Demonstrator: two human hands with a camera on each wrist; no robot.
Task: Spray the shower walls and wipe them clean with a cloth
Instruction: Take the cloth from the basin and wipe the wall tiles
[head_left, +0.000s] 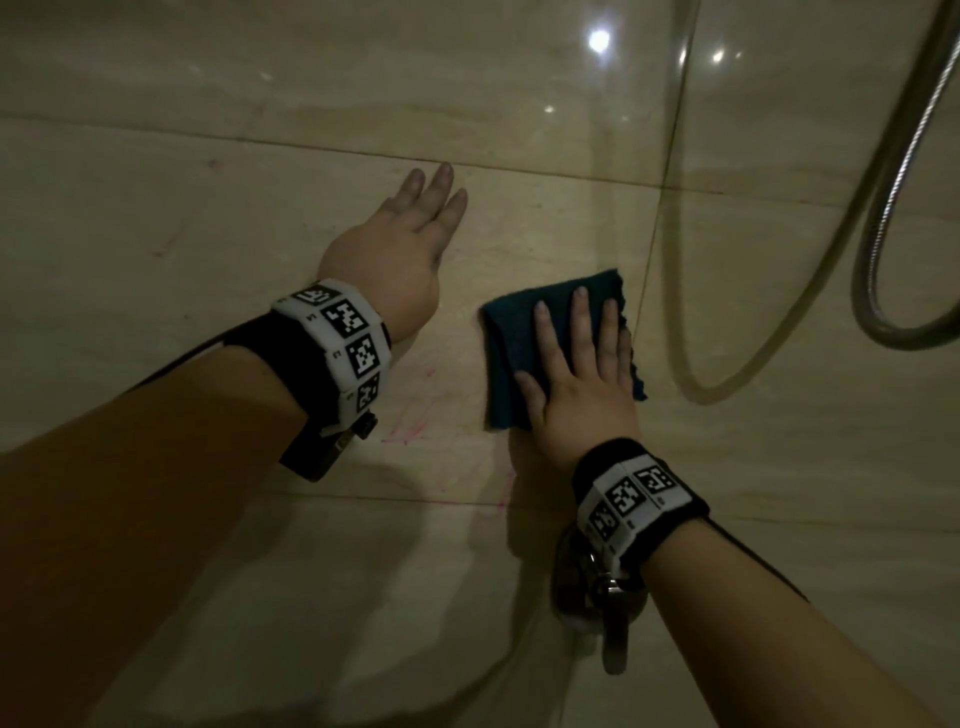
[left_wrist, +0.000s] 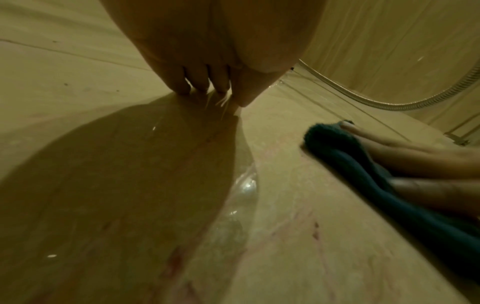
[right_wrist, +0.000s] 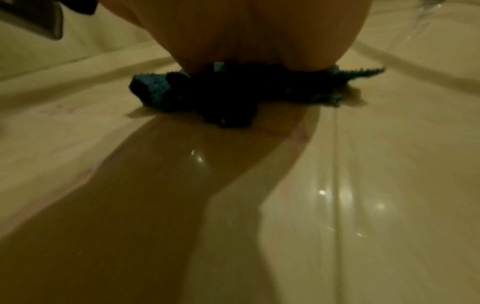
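Your right hand (head_left: 576, 384) presses folded cloth (head_left: 524, 332) flat-fingered against wall tile (head_left: 519, 234); left hand (head_left: 400, 249) braces, fingers straight, holding nothing. Cloth looks soft, light; palm its centre.

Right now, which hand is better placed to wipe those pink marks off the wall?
The right hand. It already presses the dark cloth flat against the wall, with pink marks just beside and below it. The left hand only rests bare on the tile, holding nothing.
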